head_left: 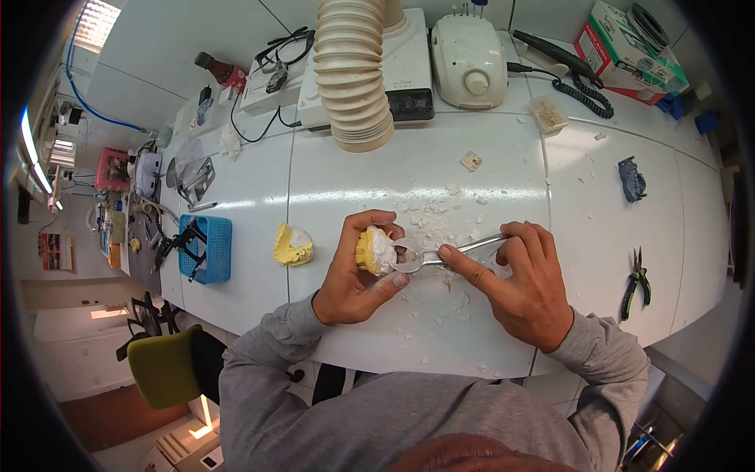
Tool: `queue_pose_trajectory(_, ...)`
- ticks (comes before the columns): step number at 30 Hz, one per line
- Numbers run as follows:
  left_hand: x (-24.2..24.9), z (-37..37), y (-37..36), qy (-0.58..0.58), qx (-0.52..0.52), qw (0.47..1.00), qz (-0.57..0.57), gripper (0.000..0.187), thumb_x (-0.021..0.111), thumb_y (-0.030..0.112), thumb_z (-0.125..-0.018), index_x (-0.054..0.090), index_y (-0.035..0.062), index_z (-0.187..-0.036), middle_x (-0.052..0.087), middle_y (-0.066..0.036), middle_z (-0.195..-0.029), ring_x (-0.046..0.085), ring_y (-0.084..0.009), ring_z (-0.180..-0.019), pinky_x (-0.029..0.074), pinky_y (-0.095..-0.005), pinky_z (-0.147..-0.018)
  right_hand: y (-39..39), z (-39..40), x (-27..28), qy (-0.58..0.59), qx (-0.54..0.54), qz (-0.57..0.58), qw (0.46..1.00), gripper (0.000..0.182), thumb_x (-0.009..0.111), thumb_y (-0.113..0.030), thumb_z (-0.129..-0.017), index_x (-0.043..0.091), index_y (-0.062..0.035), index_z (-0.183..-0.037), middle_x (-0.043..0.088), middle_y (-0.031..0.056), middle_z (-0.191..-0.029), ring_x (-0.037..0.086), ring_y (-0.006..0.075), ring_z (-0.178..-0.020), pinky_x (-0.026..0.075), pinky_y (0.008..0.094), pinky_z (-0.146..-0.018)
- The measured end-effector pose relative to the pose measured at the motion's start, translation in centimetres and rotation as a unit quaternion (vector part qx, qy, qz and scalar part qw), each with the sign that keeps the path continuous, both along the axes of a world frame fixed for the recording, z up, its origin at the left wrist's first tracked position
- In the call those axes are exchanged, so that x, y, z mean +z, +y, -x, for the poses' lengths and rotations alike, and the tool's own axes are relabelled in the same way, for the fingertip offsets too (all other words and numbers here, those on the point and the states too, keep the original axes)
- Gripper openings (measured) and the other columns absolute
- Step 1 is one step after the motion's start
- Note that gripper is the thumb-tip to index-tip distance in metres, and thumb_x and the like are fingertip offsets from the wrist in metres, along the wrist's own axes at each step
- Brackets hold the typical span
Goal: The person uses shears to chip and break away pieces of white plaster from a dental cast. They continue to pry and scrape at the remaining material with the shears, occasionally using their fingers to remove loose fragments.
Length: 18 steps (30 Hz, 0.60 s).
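At a white bench strewn w/ pale crumbs (431, 224), a person in a grey sweatshirt (440, 417) works w/ both bare hands near the center. L hand (344, 289) is curled partway closed around a yellow-and-white cast (377, 251), fingers bent over its far side, thumb extended along the near side, its tip by the rounded head of a metal tool (464, 246). R hand (533, 295) has hold of that tool's handles, index finger reaching left along them, the other fingers bent at the far right end. The tool's head is at the cast's white right side; whether it bites in, can't tell.

Just left of the L hand sits a second cast (294, 250), also yellow w/ white; farther left, a blue basket (219, 263) holds a black frame (191, 242). Far center, a ribbed hose (351, 75) hangs over the bench, w/ a white control box (470, 67) to its right. Btwn hose and hands, slightly right, lies a small off-white piece (471, 161). Far right: a clear tub (548, 116), a black coiled cord (595, 104) and a red-and-green carton (617, 49). Nearer on the right are a dark blue-grey piece (631, 180) and green-and-black pliers (636, 285).
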<state>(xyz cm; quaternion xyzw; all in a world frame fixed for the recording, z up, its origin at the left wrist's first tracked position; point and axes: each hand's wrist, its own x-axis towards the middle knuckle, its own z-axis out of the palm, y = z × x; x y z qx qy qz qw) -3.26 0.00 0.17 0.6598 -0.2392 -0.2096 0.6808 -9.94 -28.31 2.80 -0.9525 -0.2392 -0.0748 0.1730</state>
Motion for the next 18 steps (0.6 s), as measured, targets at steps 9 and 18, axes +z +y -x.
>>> queue_pose_trajectory(9,0.9,0.3,0.0,0.030,0.002,0.999,-0.037,0.071,0.077,0.005,-0.089,0.035,0.0011,-0.147,0.047,-0.011,-0.127,0.049,-0.0158,-0.121,0.046,-0.0319,-0.104,0.4,-0.1,-0.2,-0.013,0.012,-0.026,0.999,0.072,0.066,0.004,-0.089,0.060,-0.0326,-0.151,0.058,0.0161,-0.113,0.057,0.0297,-0.103,0.043,0.0492,-0.093)
queue_pose_trajectory(18,1.2,0.4,-0.1,0.004,-0.002,0.997,-0.078,0.068,0.075,0.006,-0.088,0.038,-0.0002,-0.144,0.049,-0.012,-0.125,0.051,-0.0148,-0.117,0.047,-0.0295,-0.102,0.4,0.4,-1.0,-0.003,0.032,-0.007,0.999,0.074,0.062,0.004,-0.090,0.056,-0.0305,-0.154,0.058,0.0165,-0.112,0.056,0.0299,-0.102,0.041,0.0527,-0.094)
